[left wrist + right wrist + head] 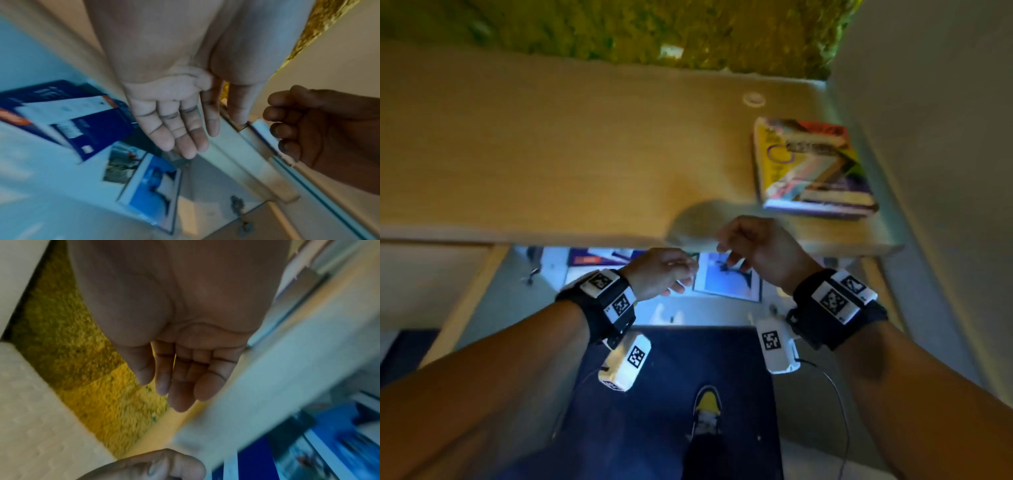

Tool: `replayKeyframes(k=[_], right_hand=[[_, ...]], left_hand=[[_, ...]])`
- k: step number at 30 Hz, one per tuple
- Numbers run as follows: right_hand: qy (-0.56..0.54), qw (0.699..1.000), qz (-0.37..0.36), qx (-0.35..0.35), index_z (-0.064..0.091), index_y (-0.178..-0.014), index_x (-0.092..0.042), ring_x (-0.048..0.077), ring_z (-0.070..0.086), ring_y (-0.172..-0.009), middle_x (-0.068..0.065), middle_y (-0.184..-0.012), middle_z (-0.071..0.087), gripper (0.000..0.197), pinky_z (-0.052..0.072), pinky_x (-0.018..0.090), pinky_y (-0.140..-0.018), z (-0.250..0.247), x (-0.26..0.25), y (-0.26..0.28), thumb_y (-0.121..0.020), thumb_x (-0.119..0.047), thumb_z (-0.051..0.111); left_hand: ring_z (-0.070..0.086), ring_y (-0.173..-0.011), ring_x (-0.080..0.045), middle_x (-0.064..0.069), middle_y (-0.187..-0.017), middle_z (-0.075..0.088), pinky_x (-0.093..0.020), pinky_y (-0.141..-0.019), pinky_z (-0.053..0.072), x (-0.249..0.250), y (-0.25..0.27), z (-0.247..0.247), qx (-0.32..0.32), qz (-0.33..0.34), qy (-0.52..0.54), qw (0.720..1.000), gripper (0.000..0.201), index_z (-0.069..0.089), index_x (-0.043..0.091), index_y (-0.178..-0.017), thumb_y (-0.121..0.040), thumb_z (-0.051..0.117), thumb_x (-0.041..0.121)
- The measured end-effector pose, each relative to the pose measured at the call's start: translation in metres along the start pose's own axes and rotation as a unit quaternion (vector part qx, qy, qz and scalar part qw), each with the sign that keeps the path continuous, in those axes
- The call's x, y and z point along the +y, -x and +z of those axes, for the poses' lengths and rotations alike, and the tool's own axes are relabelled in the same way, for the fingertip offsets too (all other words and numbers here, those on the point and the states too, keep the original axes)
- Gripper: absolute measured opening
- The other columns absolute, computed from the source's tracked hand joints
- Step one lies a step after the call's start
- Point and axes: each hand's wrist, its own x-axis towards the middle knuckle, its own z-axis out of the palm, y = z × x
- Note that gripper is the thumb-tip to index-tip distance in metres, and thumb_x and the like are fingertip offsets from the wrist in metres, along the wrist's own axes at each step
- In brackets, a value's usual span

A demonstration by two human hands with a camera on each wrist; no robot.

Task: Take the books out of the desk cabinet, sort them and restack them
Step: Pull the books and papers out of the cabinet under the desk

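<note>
A stack of colourful books [811,168] lies on the right end of the wooden desk [551,154]. Below the desk's front edge, in a pale lit space, lie a dark blue book [599,257] [82,120] and, to its right, a white book with a blue picture [729,277] [152,186]. My left hand [664,274] [180,129] hovers above them, palm bare and fingers nearly straight, holding nothing. At the desk edge, close beside it, is my right hand [753,250] [180,382], fingers loosely bent and empty. The blue picture book [287,451] shows blurred in the right wrist view.
A green-yellow mossy surface [654,31] backs the desk, and a pale wall [945,137] closes the right side. A round cable grommet [754,99] sits in the desktop. On the floor are a dark blue mat [671,394] and my yellow shoe [708,404]. A key [236,204] hangs from a lock.
</note>
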Motion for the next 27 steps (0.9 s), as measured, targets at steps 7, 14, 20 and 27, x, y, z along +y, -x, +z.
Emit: replayKeyframes(k=[7,14,20,27], right_hand=[[-0.113,0.973,0.148,-0.133,0.062,-0.09,-0.016,0.019,0.057,-0.069,0.007,-0.087,0.063,0.015,0.039,0.027,-0.061,0.145,0.073,-0.017,-0.104,-0.015,0.057],[-0.196,0.944,0.242,-0.111,0.048,-0.12,-0.02,0.019,0.053,-0.082,0.008,-0.109,0.055,0.017,0.045,0.038,-0.087,0.214,0.153,-0.136,-0.105,-0.023,0.056],[-0.19,0.948,0.252,-0.043,0.059,-0.129,-0.001,0.039,0.062,-0.114,0.027,-0.129,0.058,0.049,0.048,0.041,-0.087,0.258,0.222,-0.239,-0.099,-0.04,0.064],[-0.269,0.945,0.188,0.003,0.068,-0.108,-0.016,0.029,0.074,-0.079,0.007,-0.092,0.077,0.056,0.063,0.046,-0.075,0.289,0.262,-0.312,-0.08,-0.064,0.074]], left_hand=[[0.049,-0.068,-0.018,-0.007,-0.087,0.055,-0.021,-0.056,0.028,-0.171,0.003,-0.062,0.025,-0.173,0.093,0.98,0.014,0.06,0.014,-0.095,-0.101,0.049,0.019],[0.059,-0.116,-0.03,-0.012,-0.136,0.059,-0.038,-0.095,0.046,-0.232,-0.108,-0.123,0.215,-0.103,-0.067,0.969,0.04,0.064,0.017,-0.123,-0.09,0.069,0.039],[0.062,-0.119,-0.034,-0.014,-0.139,0.058,-0.043,-0.103,0.049,-0.279,-0.213,-0.173,0.316,-0.064,-0.075,0.943,0.103,0.054,0.007,-0.135,-0.063,0.065,0.081],[0.057,-0.066,-0.022,-0.01,-0.079,0.064,-0.028,-0.063,0.039,-0.303,-0.248,-0.18,0.396,-0.063,-0.039,0.915,0.044,0.064,0.013,-0.095,-0.095,0.051,0.054]])
